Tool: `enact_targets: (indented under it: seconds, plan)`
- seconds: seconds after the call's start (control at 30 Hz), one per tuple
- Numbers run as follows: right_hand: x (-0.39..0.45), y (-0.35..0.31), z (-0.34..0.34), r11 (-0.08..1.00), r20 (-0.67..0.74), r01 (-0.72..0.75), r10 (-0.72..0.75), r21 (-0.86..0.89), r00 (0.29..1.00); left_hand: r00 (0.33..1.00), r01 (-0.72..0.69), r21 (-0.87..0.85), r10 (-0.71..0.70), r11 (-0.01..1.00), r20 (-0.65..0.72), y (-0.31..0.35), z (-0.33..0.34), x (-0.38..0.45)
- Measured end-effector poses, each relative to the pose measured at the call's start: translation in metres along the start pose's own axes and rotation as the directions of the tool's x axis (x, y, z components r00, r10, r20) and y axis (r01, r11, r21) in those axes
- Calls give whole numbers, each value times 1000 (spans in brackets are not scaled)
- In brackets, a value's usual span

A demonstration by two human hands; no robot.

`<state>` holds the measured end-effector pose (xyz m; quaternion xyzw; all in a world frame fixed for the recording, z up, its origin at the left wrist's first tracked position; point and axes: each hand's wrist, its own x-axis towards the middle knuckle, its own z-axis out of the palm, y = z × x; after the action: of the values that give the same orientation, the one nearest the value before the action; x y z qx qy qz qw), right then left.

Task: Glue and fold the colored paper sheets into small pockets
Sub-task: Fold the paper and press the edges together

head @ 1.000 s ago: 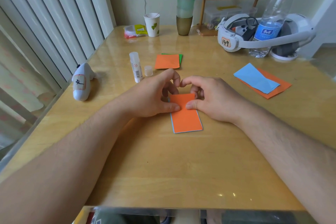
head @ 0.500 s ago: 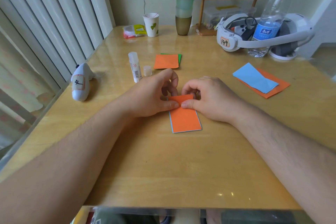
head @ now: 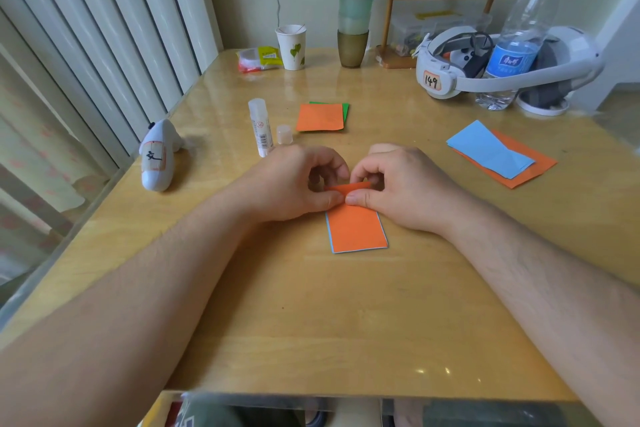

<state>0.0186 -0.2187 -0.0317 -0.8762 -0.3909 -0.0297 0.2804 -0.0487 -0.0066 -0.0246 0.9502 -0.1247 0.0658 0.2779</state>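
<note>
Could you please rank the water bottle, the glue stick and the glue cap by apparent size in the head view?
1. Water bottle, clearly largest, though it stands farther back.
2. Glue stick, much smaller than the bottle.
3. Glue cap, smallest, standing right beside the glue stick.

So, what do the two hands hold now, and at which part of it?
Both the left hand and the right hand pinch the far end of the orange paper strip, lifting it into a fold.
</note>
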Motion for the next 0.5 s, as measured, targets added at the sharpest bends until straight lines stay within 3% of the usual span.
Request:
enact_targets:
  seconds: [0.5]
  plan:
    - [-2, 8, -6, 999, -9, -40, 40, -31, 999, 1000, 13, 99, -11, 995, -15, -10, -7, -1]
